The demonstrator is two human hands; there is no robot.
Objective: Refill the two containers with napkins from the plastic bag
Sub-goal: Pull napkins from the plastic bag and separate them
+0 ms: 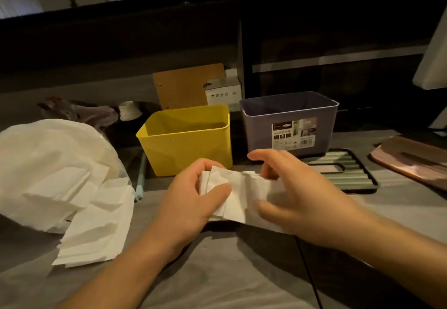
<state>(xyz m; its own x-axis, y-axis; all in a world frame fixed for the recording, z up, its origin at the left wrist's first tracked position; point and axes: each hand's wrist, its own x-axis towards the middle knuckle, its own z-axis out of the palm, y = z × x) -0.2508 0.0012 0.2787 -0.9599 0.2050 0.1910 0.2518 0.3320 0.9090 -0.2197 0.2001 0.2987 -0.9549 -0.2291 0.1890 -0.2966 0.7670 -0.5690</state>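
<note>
Both hands at centre grasp a small stack of napkins [238, 192] above the surface [217, 272]: left hand [191, 199] grip pinches its left end, right hand [297, 187] grip curls over the right. Yellow container [186, 144] at 12 o'clock, grey container [290, 124] at 1. Plastic bag [55, 163] at 9, loose napkins [94, 236] spilling out.

There is one camera, up on the person's head. It looks forward and down, close above the left hand [191, 195] and right hand [297, 187].
</note>
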